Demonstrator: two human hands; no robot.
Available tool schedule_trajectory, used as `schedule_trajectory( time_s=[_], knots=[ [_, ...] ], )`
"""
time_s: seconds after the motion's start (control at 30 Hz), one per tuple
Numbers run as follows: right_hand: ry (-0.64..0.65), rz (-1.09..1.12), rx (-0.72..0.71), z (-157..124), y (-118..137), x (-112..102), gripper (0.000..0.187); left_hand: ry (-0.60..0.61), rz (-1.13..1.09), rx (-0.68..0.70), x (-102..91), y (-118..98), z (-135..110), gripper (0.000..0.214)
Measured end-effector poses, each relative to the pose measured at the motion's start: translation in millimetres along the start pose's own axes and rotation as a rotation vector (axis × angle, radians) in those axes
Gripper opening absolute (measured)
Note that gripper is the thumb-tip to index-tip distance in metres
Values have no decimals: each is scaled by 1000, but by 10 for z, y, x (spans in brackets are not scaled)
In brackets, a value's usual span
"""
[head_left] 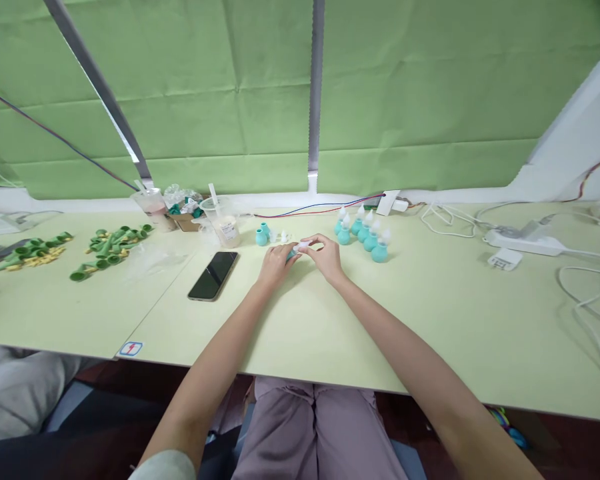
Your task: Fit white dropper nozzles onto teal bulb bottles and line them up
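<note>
Both my hands meet at the middle of the pale green table [430,320]. My left hand [276,263] is closed around a small teal rubber bulb [292,253]. My right hand [325,255] pinches a small white tip [303,246] at the bulb's end. Just right of my hands stands a group of several finished teal bulbs with white tips [364,233]. A lone teal bulb [261,236] and loose white tips [283,237] lie just behind my left hand.
A black phone [213,275] lies left of my hands. Behind it are plastic cups [223,223] and a small box of parts [184,212]. Green plastic pieces [107,250] lie far left. A power strip [523,241] and white cables [590,293] lie at right.
</note>
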State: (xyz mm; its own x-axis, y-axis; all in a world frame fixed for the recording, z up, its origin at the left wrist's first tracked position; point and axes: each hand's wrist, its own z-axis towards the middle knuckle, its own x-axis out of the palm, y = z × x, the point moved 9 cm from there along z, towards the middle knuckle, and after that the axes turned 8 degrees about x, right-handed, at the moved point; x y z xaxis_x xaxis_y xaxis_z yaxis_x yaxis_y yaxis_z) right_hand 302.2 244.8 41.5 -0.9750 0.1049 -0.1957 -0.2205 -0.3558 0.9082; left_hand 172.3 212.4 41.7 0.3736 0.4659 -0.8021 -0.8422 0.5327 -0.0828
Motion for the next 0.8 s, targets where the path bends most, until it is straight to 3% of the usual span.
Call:
schedule_trajectory(
  time_s=[0.2,0.37,0.47,0.63,0.8],
  knots=[
    [-214,-17,-154,-82,71,-170,15,-9,95,-185,-60,97,-45,28],
    [-171,79,-75,12,-207,-264,17,-361,-10,-295,-428,400,-132,27],
    [-119,124,20,76,-435,-225,26,-522,-50,-453,-563,766,-276,25],
    [-10,58,103,101,-578,-90,20,-490,-269,-695,-319,1316,-465,22],
    [-28,6,165,86,-594,-107,20,-501,-308,-722,-195,1417,-504,17]
  ],
)
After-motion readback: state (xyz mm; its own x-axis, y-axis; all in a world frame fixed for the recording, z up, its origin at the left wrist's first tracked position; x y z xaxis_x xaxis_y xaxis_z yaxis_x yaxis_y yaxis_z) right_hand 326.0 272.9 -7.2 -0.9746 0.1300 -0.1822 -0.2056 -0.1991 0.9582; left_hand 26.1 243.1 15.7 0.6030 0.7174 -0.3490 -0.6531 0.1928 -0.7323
